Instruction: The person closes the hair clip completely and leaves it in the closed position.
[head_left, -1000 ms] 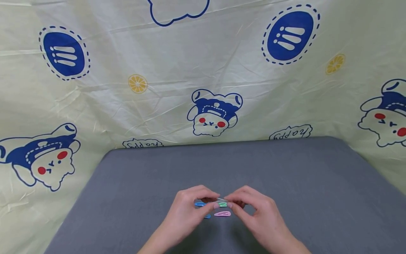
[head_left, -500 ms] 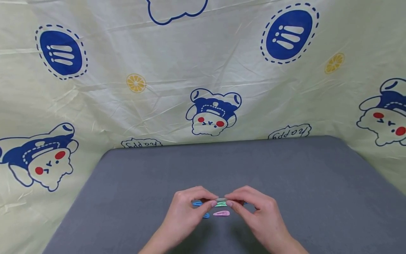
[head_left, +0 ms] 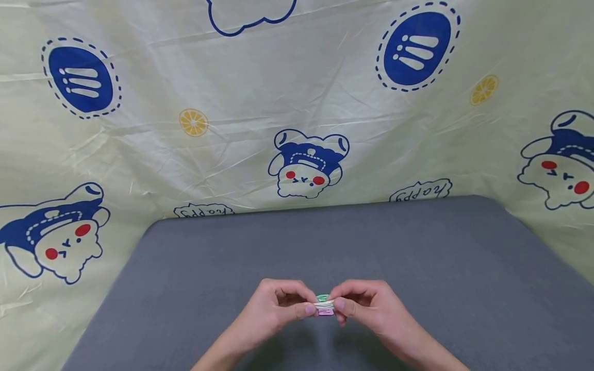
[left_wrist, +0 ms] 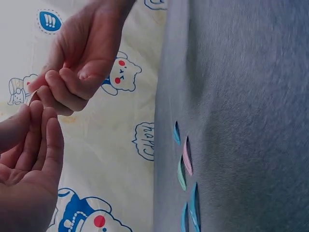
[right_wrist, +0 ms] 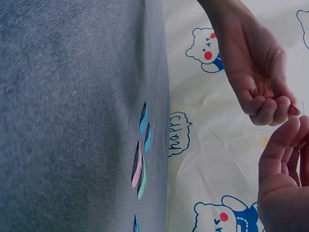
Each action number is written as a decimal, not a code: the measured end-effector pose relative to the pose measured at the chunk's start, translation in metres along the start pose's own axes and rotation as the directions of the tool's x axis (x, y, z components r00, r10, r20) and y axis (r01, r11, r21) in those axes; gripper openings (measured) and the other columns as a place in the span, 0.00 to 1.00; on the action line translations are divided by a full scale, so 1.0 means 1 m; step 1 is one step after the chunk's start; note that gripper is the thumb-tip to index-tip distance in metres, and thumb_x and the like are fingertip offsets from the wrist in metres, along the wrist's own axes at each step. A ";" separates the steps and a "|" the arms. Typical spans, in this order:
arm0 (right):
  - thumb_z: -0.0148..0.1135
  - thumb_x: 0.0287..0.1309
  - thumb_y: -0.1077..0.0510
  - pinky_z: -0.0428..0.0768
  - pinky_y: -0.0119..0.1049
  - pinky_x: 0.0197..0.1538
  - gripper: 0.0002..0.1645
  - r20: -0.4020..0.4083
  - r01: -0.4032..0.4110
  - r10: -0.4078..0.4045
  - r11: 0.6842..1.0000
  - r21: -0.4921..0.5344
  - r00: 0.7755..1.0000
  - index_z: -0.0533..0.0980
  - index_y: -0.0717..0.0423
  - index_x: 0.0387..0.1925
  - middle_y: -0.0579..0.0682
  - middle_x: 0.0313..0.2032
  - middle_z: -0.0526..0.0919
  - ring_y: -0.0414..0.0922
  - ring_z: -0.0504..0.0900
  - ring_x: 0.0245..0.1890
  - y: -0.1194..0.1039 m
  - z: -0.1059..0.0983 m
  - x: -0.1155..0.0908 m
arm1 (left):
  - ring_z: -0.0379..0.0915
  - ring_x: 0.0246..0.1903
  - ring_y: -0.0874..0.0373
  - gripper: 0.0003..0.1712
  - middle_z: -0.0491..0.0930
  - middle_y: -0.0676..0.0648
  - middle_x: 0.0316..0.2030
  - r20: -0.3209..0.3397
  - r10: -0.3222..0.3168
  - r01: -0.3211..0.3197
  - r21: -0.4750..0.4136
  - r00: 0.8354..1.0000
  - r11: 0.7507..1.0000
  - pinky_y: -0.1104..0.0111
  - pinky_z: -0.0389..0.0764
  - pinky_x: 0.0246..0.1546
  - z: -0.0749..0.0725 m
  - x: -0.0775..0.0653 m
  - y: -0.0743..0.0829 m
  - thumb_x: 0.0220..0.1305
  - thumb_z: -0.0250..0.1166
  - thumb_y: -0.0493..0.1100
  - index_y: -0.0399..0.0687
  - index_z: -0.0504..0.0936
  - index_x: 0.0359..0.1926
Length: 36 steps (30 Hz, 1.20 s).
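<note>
Between the fingertips of both hands is a small white snap hair clip [head_left: 324,305], held up over the table. My left hand [head_left: 281,305] pinches one end with thumb and index finger. On the other side, my right hand [head_left: 367,305] pinches the opposite end the same way. Fingers cover most of the clip in both wrist views. Below it, a green hair clip [head_left: 322,298] and a pink hair clip [head_left: 326,312] lie on the table, partly hidden in the head view.
Blue hair clips lie beside the green and pink ones: one [left_wrist: 176,133] at one side, two more [left_wrist: 194,209] at the other. A grey cloth covers the table [head_left: 232,252]. Behind its far edge hangs a pale printed curtain [head_left: 250,103].
Both hands have come slightly nearer the person with the white clip, which now shows broader side lines. They now hide the blue clips in the head view. The head view has shifted slightly.
</note>
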State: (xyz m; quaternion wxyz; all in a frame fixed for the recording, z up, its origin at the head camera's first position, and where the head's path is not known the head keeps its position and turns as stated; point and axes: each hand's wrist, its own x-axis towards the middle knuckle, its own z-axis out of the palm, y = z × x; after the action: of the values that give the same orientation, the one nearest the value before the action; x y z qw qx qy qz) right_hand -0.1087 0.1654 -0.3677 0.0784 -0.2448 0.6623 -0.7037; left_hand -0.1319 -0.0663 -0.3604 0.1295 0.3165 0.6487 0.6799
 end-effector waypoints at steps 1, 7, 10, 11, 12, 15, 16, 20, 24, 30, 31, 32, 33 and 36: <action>0.58 0.67 0.66 0.79 0.36 0.40 0.07 0.009 -0.027 0.026 0.999 0.036 1.000 0.80 0.66 0.43 0.51 0.31 0.82 0.41 0.79 0.29 0.000 0.000 0.000 | 0.78 0.32 0.60 0.07 0.83 0.45 0.33 0.003 0.002 -0.002 -0.010 1.000 1.000 0.70 0.79 0.37 0.000 0.001 -0.001 0.62 0.67 0.33 0.32 0.84 0.39; 0.57 0.69 0.62 0.79 0.34 0.40 0.12 -0.054 -0.137 0.144 0.984 0.114 0.988 0.78 0.69 0.46 0.50 0.29 0.80 0.41 0.78 0.29 0.000 0.001 0.002 | 0.77 0.33 0.57 0.04 0.84 0.50 0.34 -0.132 -0.022 0.047 0.193 0.991 0.980 0.68 0.79 0.33 0.003 0.001 0.004 0.61 0.71 0.40 0.50 0.88 0.38; 0.58 0.69 0.61 0.79 0.34 0.40 0.13 -0.077 -0.182 0.198 0.968 0.172 0.977 0.78 0.68 0.47 0.50 0.29 0.79 0.41 0.77 0.29 0.000 0.001 0.002 | 0.78 0.34 0.58 0.03 0.84 0.56 0.33 -0.183 0.047 0.017 0.331 0.982 0.944 0.67 0.81 0.34 0.005 0.000 0.006 0.60 0.72 0.44 0.56 0.88 0.37; 0.58 0.69 0.60 0.79 0.33 0.39 0.13 -0.078 -0.190 0.208 0.963 0.192 0.975 0.78 0.67 0.47 0.50 0.29 0.79 0.41 0.77 0.29 0.000 0.001 0.002 | 0.77 0.33 0.59 0.03 0.83 0.57 0.33 -0.188 0.084 -0.009 0.369 0.979 0.929 0.67 0.81 0.34 0.006 0.000 0.006 0.60 0.72 0.44 0.56 0.88 0.36; 0.58 0.69 0.61 0.79 0.33 0.39 0.12 -0.076 -0.193 0.213 0.958 0.211 0.974 0.79 0.65 0.47 0.50 0.29 0.79 0.41 0.77 0.29 0.000 0.000 0.002 | 0.77 0.33 0.60 0.03 0.83 0.59 0.33 -0.186 0.126 -0.041 0.405 0.974 0.914 0.68 0.81 0.33 0.006 0.000 0.006 0.60 0.72 0.45 0.56 0.88 0.36; 0.57 0.69 0.63 0.79 0.32 0.38 0.10 -0.068 -0.176 0.198 0.954 0.244 0.978 0.79 0.61 0.48 0.48 0.30 0.80 0.40 0.77 0.29 0.001 0.000 0.002 | 0.77 0.32 0.63 0.03 0.83 0.60 0.32 -0.166 0.241 -0.137 0.473 0.956 0.871 0.69 0.81 0.32 0.007 -0.001 0.004 0.60 0.71 0.43 0.53 0.88 0.36; 0.57 0.69 0.63 0.79 0.32 0.38 0.10 -0.070 -0.170 0.192 0.954 0.245 0.979 0.80 0.59 0.48 0.48 0.31 0.80 0.40 0.77 0.29 0.001 -0.001 0.002 | 0.77 0.31 0.63 0.03 0.83 0.60 0.32 -0.164 0.268 -0.159 0.485 0.949 0.860 0.69 0.81 0.32 0.007 -0.001 0.004 0.60 0.71 0.43 0.53 0.88 0.36; 0.60 0.66 0.64 0.80 0.33 0.36 0.10 -0.101 -0.156 0.180 0.966 0.207 0.978 0.81 0.56 0.47 0.49 0.32 0.81 0.40 0.78 0.28 0.001 0.000 0.002 | 0.77 0.31 0.64 0.04 0.83 0.59 0.32 -0.166 0.330 -0.202 0.518 0.929 0.831 0.69 0.80 0.31 0.006 0.001 0.002 0.58 0.72 0.39 0.52 0.88 0.35; 0.65 0.62 0.63 0.81 0.36 0.34 0.11 -0.160 -0.153 0.170 0.982 0.110 0.972 0.81 0.62 0.46 0.52 0.32 0.82 0.42 0.78 0.26 0.001 0.001 0.002 | 0.77 0.31 0.64 0.06 0.84 0.58 0.31 -0.161 0.355 -0.219 0.540 0.921 0.813 0.70 0.80 0.31 0.006 0.002 0.001 0.56 0.73 0.36 0.52 0.88 0.34; 0.73 0.54 0.59 0.82 0.39 0.33 0.14 -0.227 -0.150 0.112 0.976 -0.156 0.967 0.82 0.60 0.42 0.54 0.32 0.84 0.46 0.81 0.26 -0.001 0.003 0.003 | 0.77 0.31 0.65 0.07 0.84 0.58 0.32 -0.153 0.371 -0.232 0.551 0.916 0.801 0.71 0.79 0.31 0.004 0.002 -0.001 0.56 0.73 0.35 0.52 0.88 0.35; 0.74 0.53 0.59 0.82 0.39 0.33 0.14 -0.227 -0.143 0.098 0.972 -0.188 0.969 0.83 0.58 0.42 0.54 0.33 0.84 0.47 0.81 0.27 -0.002 0.003 0.003 | 0.77 0.31 0.65 0.06 0.84 0.58 0.32 -0.154 0.368 -0.229 0.552 0.917 0.802 0.71 0.79 0.31 0.004 0.003 -0.001 0.56 0.73 0.36 0.52 0.88 0.35; 0.74 0.53 0.58 0.82 0.39 0.34 0.14 -0.228 -0.135 0.085 0.967 -0.214 0.970 0.83 0.56 0.41 0.53 0.32 0.84 0.47 0.82 0.28 -0.002 0.003 0.003 | 0.77 0.30 0.65 0.06 0.84 0.59 0.32 -0.156 0.366 -0.226 0.552 0.918 0.802 0.71 0.79 0.31 0.004 0.003 -0.002 0.57 0.73 0.36 0.52 0.88 0.35; 0.75 0.52 0.58 0.83 0.39 0.34 0.13 -0.226 -0.124 0.069 0.963 -0.239 0.972 0.83 0.55 0.41 0.53 0.32 0.85 0.48 0.82 0.28 -0.003 0.003 0.003 | 0.77 0.30 0.65 0.06 0.83 0.59 0.31 -0.158 0.362 -0.222 0.551 0.919 0.804 0.71 0.79 0.31 0.004 0.003 -0.002 0.57 0.73 0.37 0.53 0.88 0.34; 0.75 0.53 0.56 0.82 0.38 0.34 0.12 -0.229 -0.115 0.047 0.950 -0.291 0.972 0.84 0.51 0.40 0.51 0.32 0.85 0.48 0.83 0.29 -0.005 0.004 0.002 | 0.77 0.30 0.65 0.05 0.83 0.60 0.32 -0.164 0.341 -0.205 0.539 0.926 0.817 0.70 0.80 0.31 0.004 0.003 -0.004 0.57 0.73 0.38 0.53 0.88 0.35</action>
State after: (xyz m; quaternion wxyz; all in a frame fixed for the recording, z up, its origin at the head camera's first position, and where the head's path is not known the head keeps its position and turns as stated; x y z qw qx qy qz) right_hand -0.1078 0.1612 -0.3626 -0.0043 -0.1474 0.7762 -0.6130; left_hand -0.1328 -0.0611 -0.3634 -0.1429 0.3404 0.7643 0.5287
